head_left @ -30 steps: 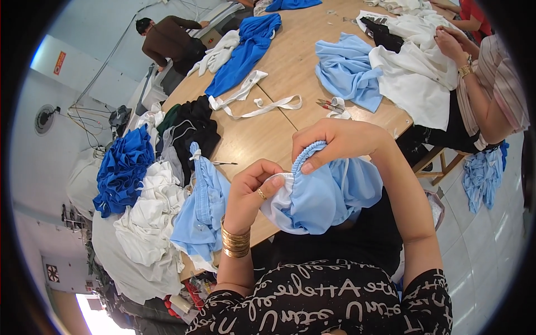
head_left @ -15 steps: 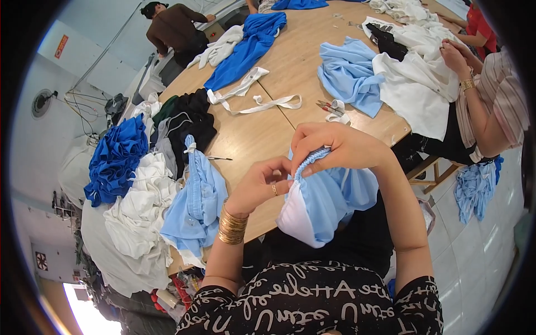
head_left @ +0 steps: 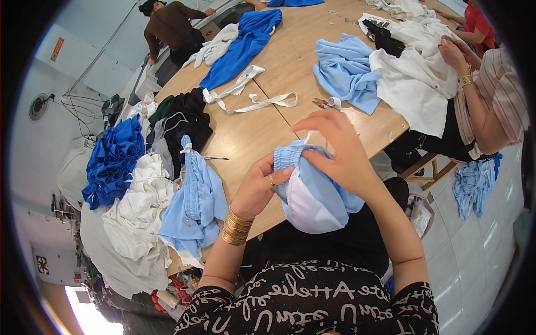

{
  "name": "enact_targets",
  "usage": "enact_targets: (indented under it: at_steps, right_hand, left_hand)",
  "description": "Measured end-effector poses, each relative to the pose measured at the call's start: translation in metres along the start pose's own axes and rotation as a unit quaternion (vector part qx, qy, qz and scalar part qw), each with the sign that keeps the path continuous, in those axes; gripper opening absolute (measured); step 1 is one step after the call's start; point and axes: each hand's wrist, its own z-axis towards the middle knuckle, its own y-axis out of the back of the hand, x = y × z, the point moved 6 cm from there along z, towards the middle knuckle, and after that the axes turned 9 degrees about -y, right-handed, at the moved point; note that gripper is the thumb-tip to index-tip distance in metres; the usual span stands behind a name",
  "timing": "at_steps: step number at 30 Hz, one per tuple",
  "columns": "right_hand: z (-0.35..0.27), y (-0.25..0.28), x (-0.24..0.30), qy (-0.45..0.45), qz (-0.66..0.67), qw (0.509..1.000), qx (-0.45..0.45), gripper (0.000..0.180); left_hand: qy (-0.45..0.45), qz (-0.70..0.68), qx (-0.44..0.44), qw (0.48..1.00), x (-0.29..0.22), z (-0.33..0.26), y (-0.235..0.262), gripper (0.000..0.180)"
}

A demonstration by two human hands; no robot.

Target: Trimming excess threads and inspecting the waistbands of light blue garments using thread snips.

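A light blue garment with a gathered elastic waistband and a white panel [head_left: 315, 204] hangs in front of me, over the table's near edge. My left hand [head_left: 258, 187] grips its waistband, thumb across the outside and the other fingers behind. My right hand [head_left: 338, 146] arches over the garment's top with its thumb near the band and its fingers apart from the thumb. A short white cord [head_left: 309, 137] shows at the waistband, between the right thumb and fingers. The far side of the band is hidden by the hands.
Left on the table [head_left: 245, 145] are a similar light blue garment [head_left: 195, 195], white cloth [head_left: 142, 195] and a blue ruffled pile [head_left: 114, 159]. Ahead lie a white strap [head_left: 273, 103], red-handled snips [head_left: 321, 104] and light blue cloth [head_left: 346, 72]. A co-worker [head_left: 491, 95] sits at right with white cloth.
The right fingers have lifted off the gathered waistband and spread apart. The band has opened out flatter, showing its ribbed elastic and a white cord, while my left hand keeps hold.
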Motion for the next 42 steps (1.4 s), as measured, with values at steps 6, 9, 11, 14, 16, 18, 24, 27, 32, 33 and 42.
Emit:
enact_targets:
  at_steps: [6,9,11,14,16,18,24,27,32,33,42]
  right_hand:
    - [-0.045,0.000,0.017,-0.094,0.024,0.994,-0.043,0.019]
    - [-0.054,-0.007,0.019,-0.107,-0.009,0.994,-0.034,0.022]
    - [-0.057,-0.008,0.015,-0.122,-0.037,0.991,-0.032,0.021]
    - [-0.060,-0.003,0.011,-0.148,-0.031,0.988,-0.036,0.018]
    - [-0.062,-0.003,0.003,-0.230,0.078,0.970,0.020,0.013]
    - [-0.063,0.000,-0.002,-0.258,0.128,0.957,0.034,0.012]
    - [-0.067,-0.005,-0.012,-0.317,0.271,0.907,0.051,0.009]
    - [-0.064,-0.004,-0.008,-0.297,0.248,0.921,0.052,0.009]
    - [-0.062,-0.001,-0.001,-0.274,0.205,0.938,0.056,0.009]
    - [-0.062,0.000,0.001,-0.257,0.179,0.948,0.049,0.009]
    - [-0.060,-0.001,0.015,-0.128,0.052,0.990,-0.004,0.012]
  left_hand:
    - [-0.064,0.086,-0.031,0.994,-0.002,-0.002,-0.006,0.026]
    - [-0.077,0.099,-0.028,0.992,-0.001,-0.005,-0.010,0.022]
    - [-0.082,0.108,-0.023,0.990,0.002,-0.004,-0.011,0.022]
    - [-0.082,0.109,-0.022,0.990,0.001,-0.005,-0.014,0.022]
    - [-0.076,0.101,-0.024,0.992,0.000,-0.004,-0.013,0.022]
    - [-0.050,0.011,-0.030,0.998,0.004,-0.004,-0.011,0.024]
    - [0.003,-0.099,0.005,0.995,0.014,-0.001,-0.011,0.034]
    - [-0.007,-0.136,0.010,0.991,0.016,0.000,-0.014,0.035]
    - [-0.001,-0.164,0.013,0.986,0.019,0.000,-0.015,0.038]
    - [0.001,-0.173,0.015,0.985,0.019,0.000,-0.016,0.038]
    - [0.029,-0.235,0.017,0.972,0.027,-0.001,-0.017,0.038]
